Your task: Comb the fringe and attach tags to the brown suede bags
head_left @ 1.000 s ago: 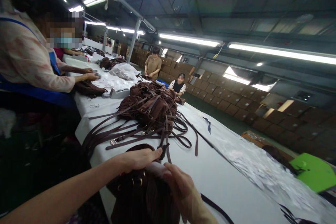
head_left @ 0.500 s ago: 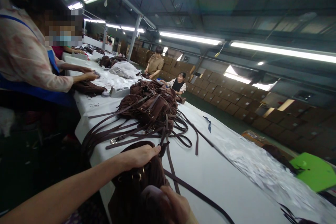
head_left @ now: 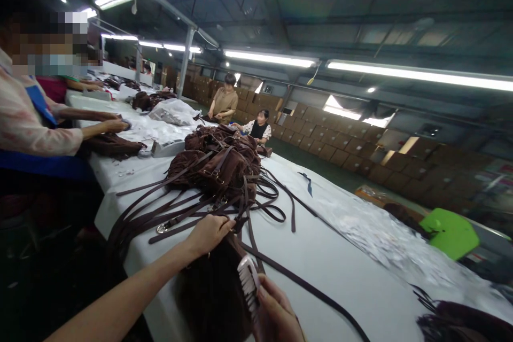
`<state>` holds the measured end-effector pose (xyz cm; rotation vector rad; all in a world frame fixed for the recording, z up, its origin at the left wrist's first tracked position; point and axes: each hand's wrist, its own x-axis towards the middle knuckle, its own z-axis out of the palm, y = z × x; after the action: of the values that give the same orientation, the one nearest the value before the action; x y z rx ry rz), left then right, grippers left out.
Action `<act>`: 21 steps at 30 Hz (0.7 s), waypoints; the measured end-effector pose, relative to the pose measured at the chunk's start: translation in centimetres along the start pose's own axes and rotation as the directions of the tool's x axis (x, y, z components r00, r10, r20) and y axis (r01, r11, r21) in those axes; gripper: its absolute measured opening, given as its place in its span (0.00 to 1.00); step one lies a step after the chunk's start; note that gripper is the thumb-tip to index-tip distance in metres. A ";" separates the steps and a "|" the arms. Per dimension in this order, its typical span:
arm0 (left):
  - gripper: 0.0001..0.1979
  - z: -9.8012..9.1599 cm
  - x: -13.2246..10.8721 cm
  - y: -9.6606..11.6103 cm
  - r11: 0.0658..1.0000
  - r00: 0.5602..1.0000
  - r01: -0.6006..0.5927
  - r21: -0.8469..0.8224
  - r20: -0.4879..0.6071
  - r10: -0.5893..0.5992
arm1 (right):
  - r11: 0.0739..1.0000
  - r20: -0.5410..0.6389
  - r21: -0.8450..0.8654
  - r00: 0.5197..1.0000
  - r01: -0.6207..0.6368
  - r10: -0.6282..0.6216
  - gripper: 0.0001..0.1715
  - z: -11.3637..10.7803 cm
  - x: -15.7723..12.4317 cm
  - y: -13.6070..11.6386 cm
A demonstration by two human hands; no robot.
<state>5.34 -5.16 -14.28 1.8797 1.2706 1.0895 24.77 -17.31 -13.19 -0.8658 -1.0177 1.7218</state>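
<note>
A dark brown fabric bag (head_left: 212,294) hangs over the near edge of the table in front of me. My left hand (head_left: 210,232) is closed on its upper edge, near a strap end. In my right hand (head_left: 278,310) is a pale pinkish brush (head_left: 248,280), its whitish bristles facing the bag's right side. I cannot tell whether the bristles touch the fabric. Just beyond my left hand lies a heap of brown bags (head_left: 220,163), with long straps and a metal buckle (head_left: 162,228) trailing from it.
The white table (head_left: 316,256) runs away from me, with clear plastic sheeting (head_left: 372,230) along its right side. A co-worker (head_left: 44,117) handles a brown item at the left; two people are farther back. A green chair (head_left: 451,232) stands at right, and stacked cartons (head_left: 340,149) line the wall.
The brush in my right hand has swung up and away from the bag's front, so its bristles now show. My left hand keeps its hold on the bag. The view has shifted right.
</note>
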 end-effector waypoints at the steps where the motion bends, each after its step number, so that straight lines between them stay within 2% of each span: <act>1: 0.14 0.1 -0.4 0.1 1.000 0.999 -0.007 -0.008 -0.042 0.007 | 1.000 -0.018 0.009 1.000 0.012 -0.012 0.14 0.1 0.3 -0.2; 2: 0.13 0.1 -1.1 0.3 0.999 0.997 -0.025 -0.048 -0.071 0.022 | 1.000 -0.027 0.013 0.999 0.017 -0.016 0.15 0.0 0.6 -0.3; 3: 0.17 0.3 -1.9 0.7 0.991 0.997 -0.048 -0.122 -0.068 0.039 | 1.000 -0.032 0.018 0.999 0.018 -0.017 0.15 -0.2 0.8 -0.4; 4: 0.25 0.6 -2.8 1.2 0.973 0.998 -0.065 -0.222 -0.020 0.062 | 0.999 -0.035 0.023 0.999 0.024 -0.023 0.16 -0.4 1.1 -0.3; 6: 0.39 1.5 -4.4 2.0 0.908 0.978 -0.049 -0.415 0.166 0.128 | 0.999 -0.034 0.025 0.998 0.046 -0.045 0.19 -0.8 1.7 -0.1; 8: 0.41 3.1 -5.3 2.3 0.889 0.948 -0.010 -0.458 0.278 0.153 | 0.998 -0.016 0.010 0.998 0.064 -0.064 0.19 -1.2 2.5 0.5; 10: 0.27 5.0 -5.4 1.8 0.940 0.967 -0.023 -0.340 0.230 0.107 | 0.997 0.018 0.001 0.996 0.082 -0.082 0.18 -1.5 3.2 1.5; 12: 0.11 6.9 -4.9 0.7 0.993 0.988 -0.037 -0.112 0.143 0.053 | 0.995 0.028 -0.005 0.995 0.099 -0.098 0.17 -1.9 3.8 2.9; 13: 0.08 7.8 -4.6 0.0 0.999 0.992 -0.035 0.022 0.121 0.032 | 0.995 0.007 -0.009 0.995 0.099 -0.099 0.18 -2.2 4.0 3.7; 16: 0.10 9.9 -4.1 -1.8 0.949 0.995 -0.017 0.315 0.096 -0.014 | 0.997 -0.120 -0.022 0.990 0.074 -0.076 0.24 -2.9 4.3 6.3; 19: 0.13 11.3 -3.7 -2.7 0.909 0.994 0.000 0.418 0.097 -0.045 | 0.997 -0.238 -0.027 0.968 0.072 -0.077 0.32 -3.7 4.2 8.4; 21: 0.14 11.9 -3.2 -2.9 0.884 0.992 -0.013 0.467 0.117 -0.047 | 0.997 -0.268 -0.035 0.961 0.063 -0.070 0.35 -4.1 3.7 9.1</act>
<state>13.91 -7.64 -23.20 2.2392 1.5748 0.6746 23.97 -14.85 -23.51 -1.0391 -0.8770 1.4897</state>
